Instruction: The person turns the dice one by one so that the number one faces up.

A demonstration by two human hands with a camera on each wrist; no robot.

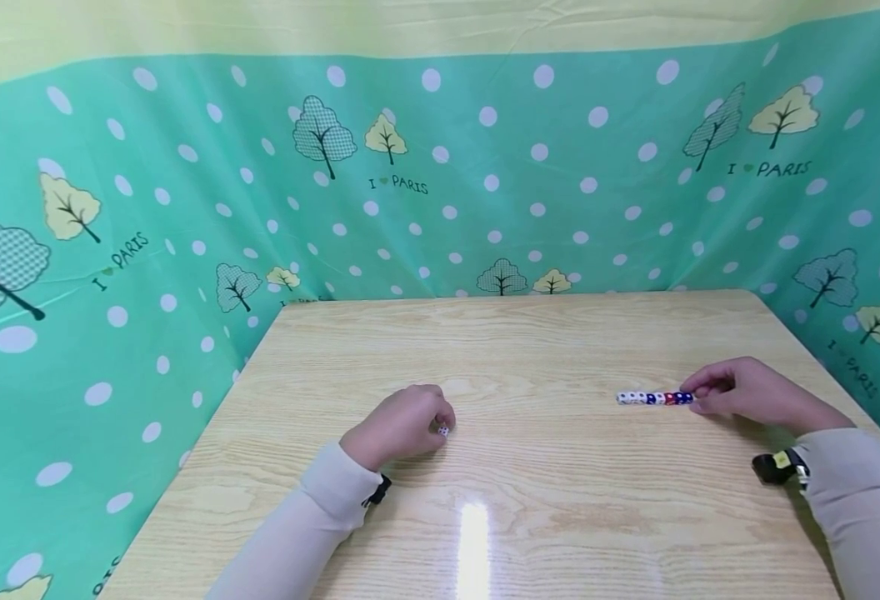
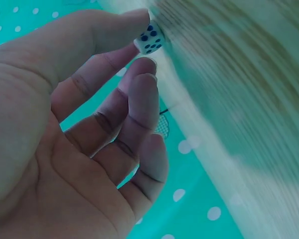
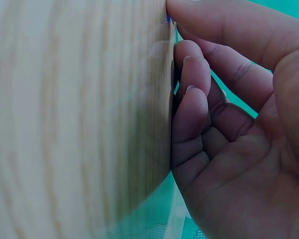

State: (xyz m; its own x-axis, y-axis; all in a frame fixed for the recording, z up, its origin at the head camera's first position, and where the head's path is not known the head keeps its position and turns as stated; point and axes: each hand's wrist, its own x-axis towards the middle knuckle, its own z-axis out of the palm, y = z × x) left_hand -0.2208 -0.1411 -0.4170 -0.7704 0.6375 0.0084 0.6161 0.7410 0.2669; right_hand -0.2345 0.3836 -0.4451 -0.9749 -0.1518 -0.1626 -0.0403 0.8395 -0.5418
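Note:
A white die (image 2: 150, 39) with dark blue pips is pinched between the thumb and index finger of my left hand (image 1: 404, 425), low over the left-middle of the table. Its other fingers curl loosely below, holding nothing. Farther right, several dice form a straight row (image 1: 647, 398) running left to right: white ones at the left, then blue, white and red. Thumb and index finger of my right hand (image 1: 747, 392) pinch the blue die (image 1: 687, 398) at the row's right end. In the right wrist view that hand rests by the tabletop, and only a sliver of blue shows past the thumb.
The pale wooden table (image 1: 530, 350) spans the area below both hands. A green dotted curtain (image 1: 485, 208) with tree prints hangs along its back and sides. Dark straps (image 1: 777, 467) sit on the wrists. A bright light reflection (image 1: 473, 550) lies near the front.

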